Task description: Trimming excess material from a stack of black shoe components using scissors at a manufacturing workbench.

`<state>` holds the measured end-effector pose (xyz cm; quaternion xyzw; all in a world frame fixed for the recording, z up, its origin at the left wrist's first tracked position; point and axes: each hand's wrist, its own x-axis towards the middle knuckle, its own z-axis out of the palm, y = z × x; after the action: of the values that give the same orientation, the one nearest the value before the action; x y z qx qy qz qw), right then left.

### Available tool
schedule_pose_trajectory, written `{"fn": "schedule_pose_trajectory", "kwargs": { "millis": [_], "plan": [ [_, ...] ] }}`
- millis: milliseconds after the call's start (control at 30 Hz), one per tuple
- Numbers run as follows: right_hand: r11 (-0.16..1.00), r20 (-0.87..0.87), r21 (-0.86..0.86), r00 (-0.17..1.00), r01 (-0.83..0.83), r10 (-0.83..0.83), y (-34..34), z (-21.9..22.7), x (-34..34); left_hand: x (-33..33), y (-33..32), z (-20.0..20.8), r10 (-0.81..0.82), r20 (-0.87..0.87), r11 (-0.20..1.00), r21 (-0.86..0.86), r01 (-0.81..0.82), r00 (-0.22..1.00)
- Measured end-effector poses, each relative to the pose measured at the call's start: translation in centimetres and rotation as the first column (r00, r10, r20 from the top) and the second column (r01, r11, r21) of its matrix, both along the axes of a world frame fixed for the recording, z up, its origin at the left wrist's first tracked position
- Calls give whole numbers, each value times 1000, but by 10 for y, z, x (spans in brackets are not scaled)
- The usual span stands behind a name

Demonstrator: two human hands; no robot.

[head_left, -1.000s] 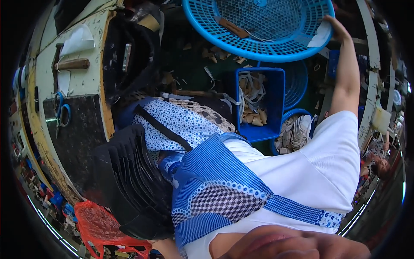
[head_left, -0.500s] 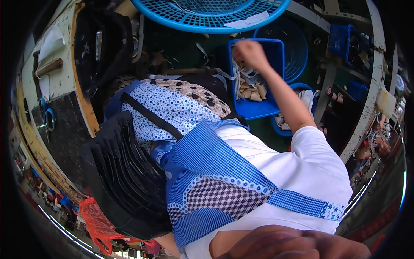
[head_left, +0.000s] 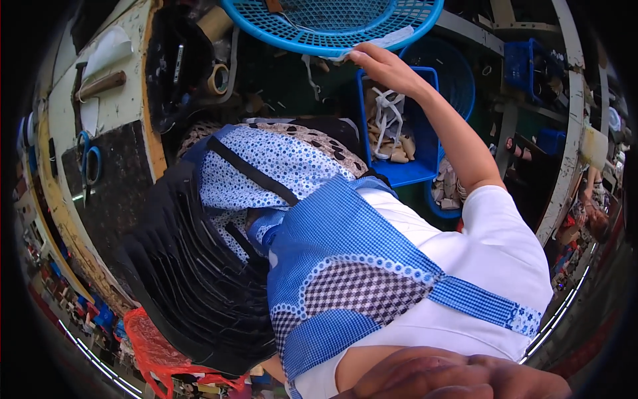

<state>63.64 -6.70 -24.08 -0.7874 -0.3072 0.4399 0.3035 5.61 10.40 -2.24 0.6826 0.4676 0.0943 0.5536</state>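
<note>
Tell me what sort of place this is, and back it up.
Probably a workshop or small factory: a hammer and scissors lie on a worn bench, and a blue bin holds pale scraps.

Thin black pieces overlap, curving, at lower left.

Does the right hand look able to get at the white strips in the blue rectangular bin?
Probably yes: the right hand is over the far end of the bin, and nothing seems to cover the white strips. Its fingers may be holding something pale, though.
</note>
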Motion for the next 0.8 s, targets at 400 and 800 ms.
{"fn": "schedule_pose_trajectory", "kwargs": {
  "millis": [400, 800],
  "plan": [
    [699, -598, 560, 368, -444, 712, 81, 68, -259, -33, 0, -2, -67, 148, 994, 93, 53, 987],
    [505, 315, 582, 749, -637, 582, 116, 18, -204, -58, -40, 11, 64, 125, 996, 49, -71, 990]
  ]
}}
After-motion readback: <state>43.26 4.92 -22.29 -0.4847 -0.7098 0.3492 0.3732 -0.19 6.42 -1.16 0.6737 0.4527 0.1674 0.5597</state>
